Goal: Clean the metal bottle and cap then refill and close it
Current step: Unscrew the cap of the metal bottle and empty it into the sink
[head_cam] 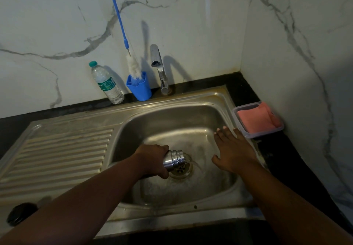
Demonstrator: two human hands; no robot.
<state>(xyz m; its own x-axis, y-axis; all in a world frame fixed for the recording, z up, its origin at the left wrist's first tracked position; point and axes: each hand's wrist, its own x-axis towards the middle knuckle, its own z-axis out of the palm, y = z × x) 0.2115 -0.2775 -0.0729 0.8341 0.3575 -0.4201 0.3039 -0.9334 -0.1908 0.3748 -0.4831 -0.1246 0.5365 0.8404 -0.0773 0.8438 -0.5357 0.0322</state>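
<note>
My left hand [152, 160] grips the shiny ribbed metal bottle [174, 161] tipped mouth-right over the steel sink's drain [181, 169]; my right hand [232, 152] hovers flat, empty, nearby.

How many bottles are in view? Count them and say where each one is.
2. The shiny metal bottle is gripped in the left hand, tipped mouth-down over the drain of the steel sink. The clear plastic water bottle with a green cap stands at the wall, left of the blue cup.

Dim, cool light throughout. The tap [159, 68] casts a soft shadow on the wall; wide-angle edges bow, corners darken.
</note>
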